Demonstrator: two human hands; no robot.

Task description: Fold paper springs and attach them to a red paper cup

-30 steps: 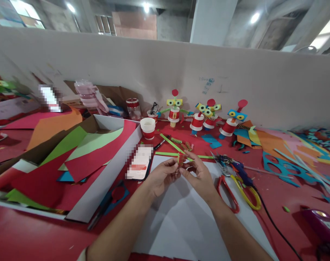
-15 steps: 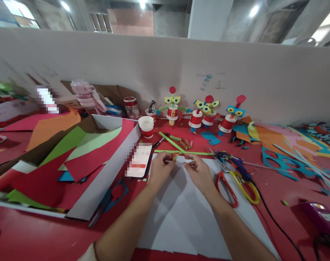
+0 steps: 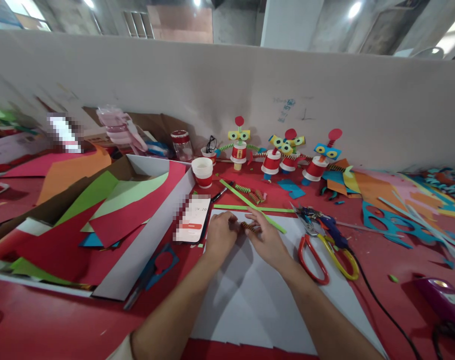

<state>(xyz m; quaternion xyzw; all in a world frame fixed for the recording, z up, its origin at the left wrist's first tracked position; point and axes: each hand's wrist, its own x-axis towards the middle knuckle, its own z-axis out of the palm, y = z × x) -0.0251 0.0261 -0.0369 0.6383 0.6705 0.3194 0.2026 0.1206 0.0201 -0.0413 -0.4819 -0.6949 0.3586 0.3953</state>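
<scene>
A small folded paper spring [image 3: 247, 226], brown and orange striped, stretches between my two hands above the white paper [image 3: 250, 300]. My left hand [image 3: 222, 234] has its fingers curled in a pinch at the spring's left end; the fingertips are partly hidden. Thumb and fingers of my right hand [image 3: 265, 234] close on its right end. Just beyond my hands lie long green paper strips [image 3: 257, 208], one reaching onto the white paper. Behind those are finished paper springs, a green one [image 3: 243, 189] and a brown one [image 3: 258, 196].
Scissors [image 3: 313, 260] with red and yellow handles lie right of my hands, beside a corded blue tool [image 3: 334, 232]. Left are a phone [image 3: 193, 220] and a box [image 3: 145, 245] of coloured paper. Paper cups [image 3: 202, 172] and several cup figures [image 3: 239, 152] stand behind.
My right hand has moved left to the paper spring, which now spans between both hands. Earlier only my left hand held it. A green strip now shows extending past my right hand.
</scene>
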